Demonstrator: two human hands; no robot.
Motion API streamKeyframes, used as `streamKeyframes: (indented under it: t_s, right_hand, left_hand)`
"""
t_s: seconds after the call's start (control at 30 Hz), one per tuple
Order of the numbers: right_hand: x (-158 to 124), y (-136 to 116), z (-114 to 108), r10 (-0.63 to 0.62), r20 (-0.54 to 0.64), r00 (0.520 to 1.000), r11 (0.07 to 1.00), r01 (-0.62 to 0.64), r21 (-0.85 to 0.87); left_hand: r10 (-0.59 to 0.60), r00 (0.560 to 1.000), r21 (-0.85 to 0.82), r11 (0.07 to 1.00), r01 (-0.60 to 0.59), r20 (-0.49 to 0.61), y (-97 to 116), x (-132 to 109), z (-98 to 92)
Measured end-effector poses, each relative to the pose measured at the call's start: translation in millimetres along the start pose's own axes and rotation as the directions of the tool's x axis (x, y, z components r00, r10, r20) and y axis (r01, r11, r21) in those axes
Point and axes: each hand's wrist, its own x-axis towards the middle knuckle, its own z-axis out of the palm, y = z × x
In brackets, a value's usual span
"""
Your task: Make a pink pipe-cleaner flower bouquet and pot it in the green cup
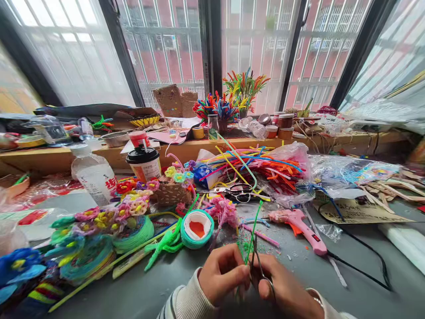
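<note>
Near the front edge of the grey table, my left hand [225,275] pinches a green pipe cleaner [255,226] that stands nearly upright. My right hand [282,281] grips a small pair of scissors [255,261], its blades pointing up right beside the pipe cleaner. Whether the blades touch the stem I cannot tell. Green fuzz clippings [234,241] lie scattered just beyond my hands. To the left of them sits a round teal-rimmed cup [197,229] with a white lining and an orange bottom, and a bent green pipe cleaner shape [166,243] lies against it.
A pink glue gun [305,230] with a black cord lies to the right. Behind are black-handled scissors [237,192] and a heap of coloured pipe cleaners [275,166]. At left stand pipe-cleaner flowers [122,210], a lidded drink cup [145,164] and a plastic bottle [94,175].
</note>
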Motion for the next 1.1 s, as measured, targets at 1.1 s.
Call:
streamKeyframes:
  t_s: [1.1]
  right_hand:
    - [2, 7, 2, -0.033, -0.162, 0.986, 0.985, 0.005, -0.173]
  left_hand:
    - [-0.037, 0.998, 0.002, 0.999, 0.037, -0.049, 3, 1, -0.4]
